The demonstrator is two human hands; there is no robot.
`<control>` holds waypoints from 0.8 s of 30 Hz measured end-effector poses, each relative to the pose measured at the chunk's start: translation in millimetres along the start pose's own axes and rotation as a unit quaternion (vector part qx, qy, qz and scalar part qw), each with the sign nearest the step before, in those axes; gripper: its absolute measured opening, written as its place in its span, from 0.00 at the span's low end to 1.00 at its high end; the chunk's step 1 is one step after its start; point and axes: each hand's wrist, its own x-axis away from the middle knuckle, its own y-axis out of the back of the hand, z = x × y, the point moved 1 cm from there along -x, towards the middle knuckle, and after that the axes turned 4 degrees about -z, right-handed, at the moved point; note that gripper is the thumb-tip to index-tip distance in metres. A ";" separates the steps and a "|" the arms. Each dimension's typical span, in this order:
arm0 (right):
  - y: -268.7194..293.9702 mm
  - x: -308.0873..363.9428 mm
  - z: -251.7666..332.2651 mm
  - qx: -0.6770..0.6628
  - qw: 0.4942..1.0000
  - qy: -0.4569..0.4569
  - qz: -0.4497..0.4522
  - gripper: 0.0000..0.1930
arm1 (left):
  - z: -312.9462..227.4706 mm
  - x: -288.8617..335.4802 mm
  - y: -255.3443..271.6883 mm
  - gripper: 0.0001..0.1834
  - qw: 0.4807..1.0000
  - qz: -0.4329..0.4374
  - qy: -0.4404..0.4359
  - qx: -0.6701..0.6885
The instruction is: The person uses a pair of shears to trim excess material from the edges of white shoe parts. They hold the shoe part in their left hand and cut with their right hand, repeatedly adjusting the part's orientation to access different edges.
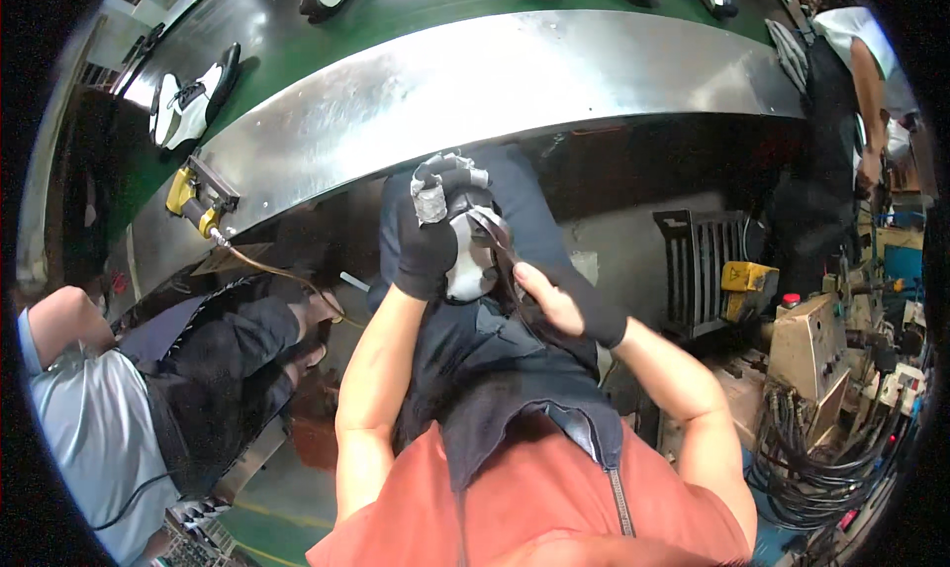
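Note:
My left hand (pixel 431 233), in a black glove with grey tape around the fingers, grips a black and white shoe (pixel 472 266) above my lap. My right hand (pixel 564 305), also in a black glove but with the thumb bare, is closed on a long, thin, dark strip-like thing (pixel 503 252). Its upper end touches or lies over the shoe's upper; its exact kind I cannot make out. The shoe's left side is hidden behind my left hand.
Ahead runs a shiny metal ledge (pixel 495 67) along a green belt (pixel 416 3) carrying several shoes, one a white and black shoe (pixel 195 97). A yellow air tool (pixel 198 199) with a hose lies left. Co-workers are at both sides; a beige machine (pixel 809 341) stands right.

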 end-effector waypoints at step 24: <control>26.1 -3.5 57.8 -0.134 0.965 -0.183 0.128 0.20 | -16.1 5.7 -11.9 0.24 0.997 0.010 0.002 -0.083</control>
